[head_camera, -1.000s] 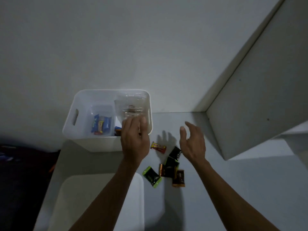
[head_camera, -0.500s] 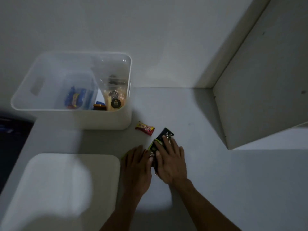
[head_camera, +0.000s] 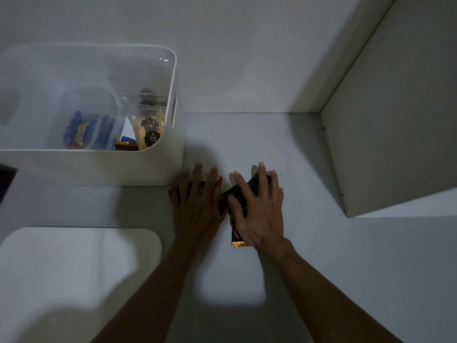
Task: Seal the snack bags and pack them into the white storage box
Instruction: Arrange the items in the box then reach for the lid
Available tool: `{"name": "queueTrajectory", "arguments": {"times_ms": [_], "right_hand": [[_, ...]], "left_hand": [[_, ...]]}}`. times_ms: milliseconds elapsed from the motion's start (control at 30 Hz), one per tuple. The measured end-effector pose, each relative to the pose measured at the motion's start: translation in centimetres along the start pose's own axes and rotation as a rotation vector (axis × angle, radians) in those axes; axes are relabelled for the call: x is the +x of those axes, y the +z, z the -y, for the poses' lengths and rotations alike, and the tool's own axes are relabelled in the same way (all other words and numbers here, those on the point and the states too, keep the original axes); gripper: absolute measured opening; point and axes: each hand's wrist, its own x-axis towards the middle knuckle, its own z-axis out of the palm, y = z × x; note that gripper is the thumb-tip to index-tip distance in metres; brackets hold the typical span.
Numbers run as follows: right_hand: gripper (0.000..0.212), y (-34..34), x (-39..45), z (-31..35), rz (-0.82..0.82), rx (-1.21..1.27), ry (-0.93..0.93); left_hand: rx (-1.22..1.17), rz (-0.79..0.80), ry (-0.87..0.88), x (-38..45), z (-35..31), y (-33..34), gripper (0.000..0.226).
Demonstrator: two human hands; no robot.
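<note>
The white storage box [head_camera: 99, 167] stands at the upper left of the white surface. Inside it lie a clear bag with blue snacks [head_camera: 81, 131] and a clear bag with dark and yellow snacks [head_camera: 149, 129]. My left hand [head_camera: 197, 204] lies flat, fingers spread, over a small red and yellow snack packet [head_camera: 218, 181] just beside the box's right corner. My right hand [head_camera: 257, 209] presses flat on several dark snack packets [head_camera: 237, 194], one with an orange end [head_camera: 238, 243] sticking out below the palm. Neither hand has lifted anything.
The box's white lid [head_camera: 74, 280] lies at the lower left. A white cabinet side panel [head_camera: 395, 144] rises at the right. The white wall [head_camera: 247, 58] closes the back. A dark object [head_camera: 6, 181] shows at the left edge.
My left hand left the box after dropping a clear bag in it. Both hands came down onto the loose packets and slid them up toward the box; the left now covers the red packet.
</note>
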Motion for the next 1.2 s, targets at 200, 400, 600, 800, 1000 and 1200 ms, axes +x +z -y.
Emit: {"name": "queueTrajectory", "arguments": {"times_ms": [200, 400, 600, 800, 1000, 1200], "right_hand": [[0.048, 0.2, 0.1, -0.8, 0.073, -0.105, -0.148], [0.062, -0.1, -5.3, -1.0, 0.083, -0.124, -0.172], [0.051, 0.9, -5.8, -1.5, -0.149, -0.120, -0.062], [0.043, 0.8, -3.2, -0.8, -0.220, -0.225, 0.001], [0.036, 1.8, -2.7, -0.9, -0.271, -0.235, -0.084], [0.035, 2.0, -3.1, -0.9, -0.388, -0.236, -0.104]], "left_hand": [[0.071, -0.039, 0.060, 0.7, 0.3, 0.7, 0.036], [0.047, -0.094, -0.025, -1.8, 0.9, 0.3, 0.032], [0.103, -0.056, -0.074, -4.6, 0.1, -0.3, 0.049], [0.099, -0.197, -0.084, -4.9, -0.8, -0.1, 0.035], [0.098, -0.178, -0.086, -5.2, -0.6, 0.2, 0.035], [0.020, -0.264, -0.020, -5.3, -0.5, 0.5, 0.034]]}}
